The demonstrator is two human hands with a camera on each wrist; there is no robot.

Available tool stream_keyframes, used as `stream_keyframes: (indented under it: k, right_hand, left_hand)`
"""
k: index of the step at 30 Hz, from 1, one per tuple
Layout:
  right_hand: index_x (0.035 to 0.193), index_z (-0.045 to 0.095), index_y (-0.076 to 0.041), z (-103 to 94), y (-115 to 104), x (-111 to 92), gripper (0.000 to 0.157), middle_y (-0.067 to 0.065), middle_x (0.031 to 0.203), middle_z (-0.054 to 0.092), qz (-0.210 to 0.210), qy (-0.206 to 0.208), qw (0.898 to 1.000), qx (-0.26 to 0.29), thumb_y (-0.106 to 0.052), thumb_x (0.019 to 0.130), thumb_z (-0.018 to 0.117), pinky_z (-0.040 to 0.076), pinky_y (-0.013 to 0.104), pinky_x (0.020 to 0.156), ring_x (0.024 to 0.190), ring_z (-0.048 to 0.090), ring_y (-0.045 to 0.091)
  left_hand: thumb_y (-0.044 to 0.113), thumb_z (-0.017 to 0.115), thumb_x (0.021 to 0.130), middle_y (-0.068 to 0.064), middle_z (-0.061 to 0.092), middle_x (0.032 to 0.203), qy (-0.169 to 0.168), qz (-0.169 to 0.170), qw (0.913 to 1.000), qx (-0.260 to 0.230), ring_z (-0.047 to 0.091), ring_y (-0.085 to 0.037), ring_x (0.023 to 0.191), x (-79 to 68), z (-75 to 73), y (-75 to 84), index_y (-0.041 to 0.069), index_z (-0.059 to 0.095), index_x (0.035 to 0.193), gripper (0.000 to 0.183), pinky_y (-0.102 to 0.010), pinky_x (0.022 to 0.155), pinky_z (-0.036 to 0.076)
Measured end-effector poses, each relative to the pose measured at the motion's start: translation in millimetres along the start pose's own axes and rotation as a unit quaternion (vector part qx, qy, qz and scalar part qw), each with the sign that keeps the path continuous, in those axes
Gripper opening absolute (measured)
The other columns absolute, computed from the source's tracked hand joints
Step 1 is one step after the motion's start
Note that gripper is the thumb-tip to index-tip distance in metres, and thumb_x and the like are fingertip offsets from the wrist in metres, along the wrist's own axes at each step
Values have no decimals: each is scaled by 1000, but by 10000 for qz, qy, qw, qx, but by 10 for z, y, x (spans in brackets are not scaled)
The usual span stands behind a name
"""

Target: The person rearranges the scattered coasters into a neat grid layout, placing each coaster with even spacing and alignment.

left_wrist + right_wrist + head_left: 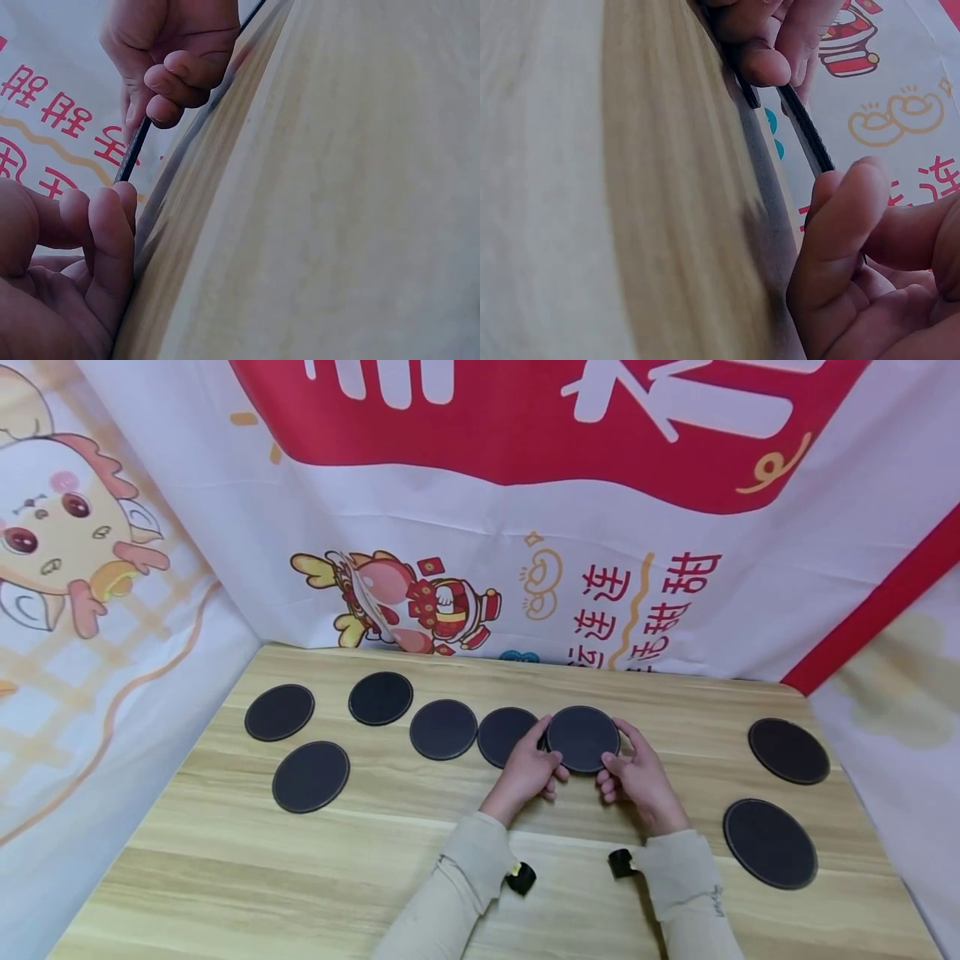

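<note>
Both hands hold one round black coaster (583, 739) by its opposite edges, near the back of the wooden table. The left hand (527, 768) pinches its left edge between thumb and fingers; the right hand (633, 770) pinches the right edge the same way. Seen edge-on in the left wrist view, the held coaster (133, 154) is a thin dark strip, raised off the wood and tilted. A second black coaster (504, 737) lies just left of it, partly covered by the left hand. Another coaster (443, 729) lies right beside that one.
Further coasters lie spread at the left, such as the back-left coaster (280, 712) and a nearer one (311, 777). Two more, a rear coaster (789, 751) and a front coaster (770, 843), lie at the right. A printed cloth (465, 527) hangs behind the table (300, 877).
</note>
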State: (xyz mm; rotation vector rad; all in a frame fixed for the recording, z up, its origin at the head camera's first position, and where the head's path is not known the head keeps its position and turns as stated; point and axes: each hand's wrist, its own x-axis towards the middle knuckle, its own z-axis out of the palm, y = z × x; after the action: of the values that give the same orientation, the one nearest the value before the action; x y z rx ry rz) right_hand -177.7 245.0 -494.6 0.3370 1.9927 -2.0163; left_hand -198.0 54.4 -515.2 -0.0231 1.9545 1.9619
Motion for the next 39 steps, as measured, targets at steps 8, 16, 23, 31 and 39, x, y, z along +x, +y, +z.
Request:
stream_keyframes:
  k: [8, 16, 23, 31, 39]
  right_hand:
    - [164, 12, -20, -67, 1, -7, 71, 11, 68, 64, 32, 156, 9999, -51, 1, 105, 46, 54, 31, 49, 51, 57, 15]
    - [164, 11, -20, -40, -1, 2, 70, 11, 67, 62, 157, 256, 9992, -248, 1, 105, 44, 54, 31, 47, 50, 57, 15]
    - [164, 11, -20, 42, 7, -13, 71, 15, 70, 63, 229, 204, 9981, -543, -2, 106, 47, 55, 34, 47, 50, 58, 17]
    - [164, 11, -17, 58, 25, 8, 70, 14, 70, 64, 253, 303, 9974, -608, -3, 105, 47, 56, 35, 47, 49, 60, 17]
    - [162, 15, -11, 52, 16, 13, 68, 12, 68, 64, 367, 380, 9951, -841, -6, 105, 51, 56, 35, 47, 48, 60, 17]
  left_hand:
    - [-3, 53, 96, -13, 69, 71, 34, -44, 9999, 116, 47, -14, 41, -8, 23, 7, 18, 30, 160, 72, -29, 40, 50]
    - [-8, 50, 95, -15, 66, 70, -134, 120, 9997, 180, 49, -15, 43, -40, 4, 28, 22, 37, 158, 72, -31, 42, 52]
    - [-8, 52, 92, -13, 65, 68, -225, 213, 9989, 342, 51, -17, 44, -62, -8, 41, 26, 40, 156, 73, -33, 45, 54]
    - [-8, 52, 91, -12, 62, 66, -323, 188, 9992, 110, 51, -16, 44, -64, -22, 23, 24, 40, 156, 73, -33, 46, 55]
    - [-8, 51, 91, -10, 60, 65, -271, 119, 9996, -50, 49, -14, 43, -59, -18, 24, 18, 37, 158, 73, -31, 45, 54]
